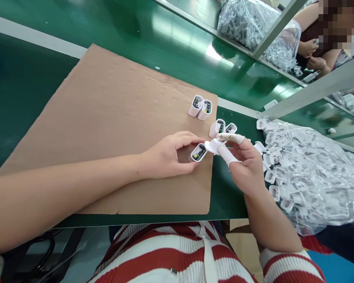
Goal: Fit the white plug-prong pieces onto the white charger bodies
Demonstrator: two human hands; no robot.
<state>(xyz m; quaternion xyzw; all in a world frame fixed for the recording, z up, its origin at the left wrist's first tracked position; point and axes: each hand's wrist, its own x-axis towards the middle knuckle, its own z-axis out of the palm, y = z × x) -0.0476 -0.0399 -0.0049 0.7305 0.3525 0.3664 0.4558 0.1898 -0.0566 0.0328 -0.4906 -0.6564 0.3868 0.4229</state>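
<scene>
On the cardboard sheet [120,118], my left hand [174,155] has its thumb and index finger around an upright white charger housing [191,156]. The housing's open top shows a circuit board and dark parts inside. My right hand [244,161], with white coverings on thumb and index finger, pinches a white plastic end cap [212,146] just above and beside that housing's rim. Farther back, two similar open housings [196,106] stand side by side. Two more white housings [216,128] are near the cardboard's right edge, partly hidden behind my right fingers.
A clear plastic bag [321,177] with many white plastic caps lies to the right, some spilling towards my right hand. Beyond the green table [120,23], a metal post [279,27] rises near another bag of parts [247,23]. A co-worker's hands [312,55] are at the upper right.
</scene>
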